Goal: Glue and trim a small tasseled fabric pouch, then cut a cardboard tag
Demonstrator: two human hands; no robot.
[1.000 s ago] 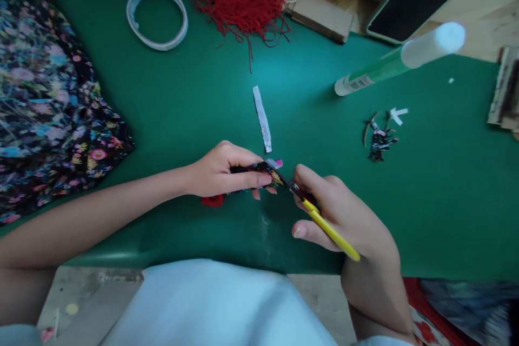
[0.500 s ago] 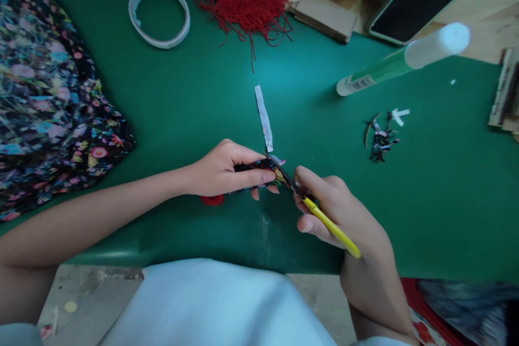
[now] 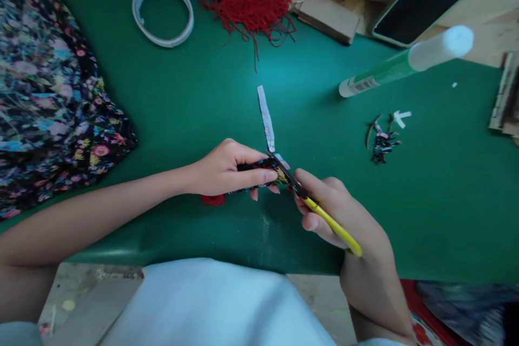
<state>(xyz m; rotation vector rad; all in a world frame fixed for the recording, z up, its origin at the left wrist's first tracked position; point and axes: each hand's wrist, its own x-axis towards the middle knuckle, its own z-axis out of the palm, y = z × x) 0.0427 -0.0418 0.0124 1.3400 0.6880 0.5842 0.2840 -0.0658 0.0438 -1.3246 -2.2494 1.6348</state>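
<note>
The left hand (image 3: pixel 227 170), fingers pinched narrow, holds folded, dark floral cloth (image 3: pixel 280 175) toward six o'clock from a flat, pale strip (image 3: pixel 266 119). The right hand's (image 3: pixel 344 203) fingers grip yellow-handled scissors (image 3: pixel 332 225), slim blades pointing to ten.

Green tabletop (image 3: pixel 194 102) under a patch of light, greyish floor (image 3: pixel 328 294) below.

My left hand (image 3: pixel 227 170) holds a flowered cloth piece (image 3: pixel 253 165); my right hand (image 3: pixel 346 200) holds yellow-handled scissors (image 3: pixel 332 225) at its three-o'clock end. Red threads (image 3: pixel 251 0) lie at twelve o'clock.
</note>
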